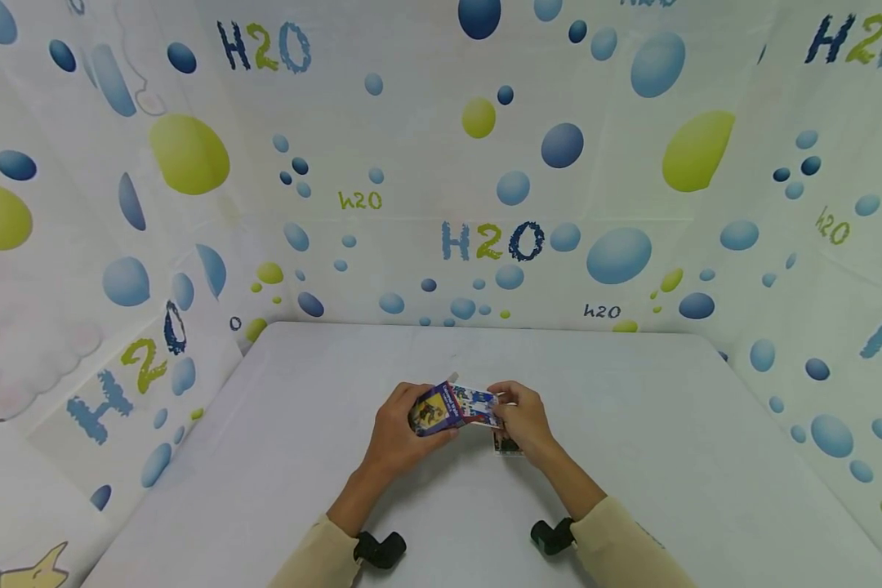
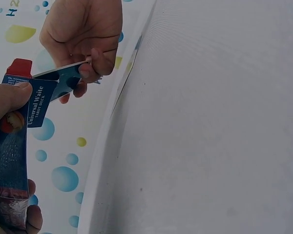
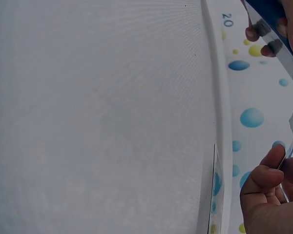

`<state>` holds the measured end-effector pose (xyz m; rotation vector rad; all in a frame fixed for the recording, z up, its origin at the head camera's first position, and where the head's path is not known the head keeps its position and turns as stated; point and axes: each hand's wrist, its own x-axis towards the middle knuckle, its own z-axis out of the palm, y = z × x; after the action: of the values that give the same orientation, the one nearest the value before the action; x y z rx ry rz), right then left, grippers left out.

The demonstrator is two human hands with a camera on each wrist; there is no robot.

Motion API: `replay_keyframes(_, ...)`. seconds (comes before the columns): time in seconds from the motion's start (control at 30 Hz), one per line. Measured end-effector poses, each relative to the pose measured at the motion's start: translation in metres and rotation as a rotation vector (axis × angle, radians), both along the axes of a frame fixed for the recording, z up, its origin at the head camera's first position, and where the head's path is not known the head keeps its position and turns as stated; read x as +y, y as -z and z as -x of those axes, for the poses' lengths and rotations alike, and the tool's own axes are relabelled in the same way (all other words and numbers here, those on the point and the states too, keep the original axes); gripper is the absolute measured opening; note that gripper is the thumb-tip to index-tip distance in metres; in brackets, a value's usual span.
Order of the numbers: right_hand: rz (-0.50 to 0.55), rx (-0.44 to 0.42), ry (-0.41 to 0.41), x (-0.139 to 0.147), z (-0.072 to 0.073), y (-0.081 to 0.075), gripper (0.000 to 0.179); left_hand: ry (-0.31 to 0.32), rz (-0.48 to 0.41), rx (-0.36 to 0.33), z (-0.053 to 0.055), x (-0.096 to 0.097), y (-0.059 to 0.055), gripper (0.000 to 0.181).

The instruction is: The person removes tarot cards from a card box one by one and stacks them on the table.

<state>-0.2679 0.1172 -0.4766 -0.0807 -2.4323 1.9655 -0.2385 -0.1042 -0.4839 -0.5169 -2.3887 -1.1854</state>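
My left hand (image 1: 391, 437) grips a tarot deck box (image 1: 434, 411), dark blue with a yellow picture panel, tilted above the table. In the left wrist view the tarot deck box (image 2: 12, 151) reads "Universal Waite Tarot Deck", and its red end flap (image 2: 20, 67) stands out. At the box's end, my right hand (image 1: 527, 418) pinches a card-like piece (image 1: 476, 403) with a blue, white and red pattern. The left wrist view shows this piece (image 2: 68, 78) reaching from the box to the right fingertips. Beneath the right hand lies a dark-pictured flat piece (image 1: 505, 443), partly hidden.
The white table (image 1: 265, 457) spreads around both hands. Behind it rises a white backdrop (image 1: 412, 139) with blue and green drops and "H2O" lettering. A small pale scrap (image 1: 452, 377) shows just beyond the box. Black wrist cameras (image 1: 382, 550) sit at both cuffs.
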Motion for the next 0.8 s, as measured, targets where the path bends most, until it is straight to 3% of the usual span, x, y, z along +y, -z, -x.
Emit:
replay_keyframes(0.33,-0.022,0.006,0.036,0.0015,-0.0015,0.0006,0.023,-0.012,0.005,0.001,0.0004,0.0005,0.0010,0.072)
replay_keyframes(0.8,0.003,0.031,0.023,0.0056,-0.0031,0.0001,0.014,-0.019,0.002,0.016,0.0026,-0.0001,0.0012,0.072)
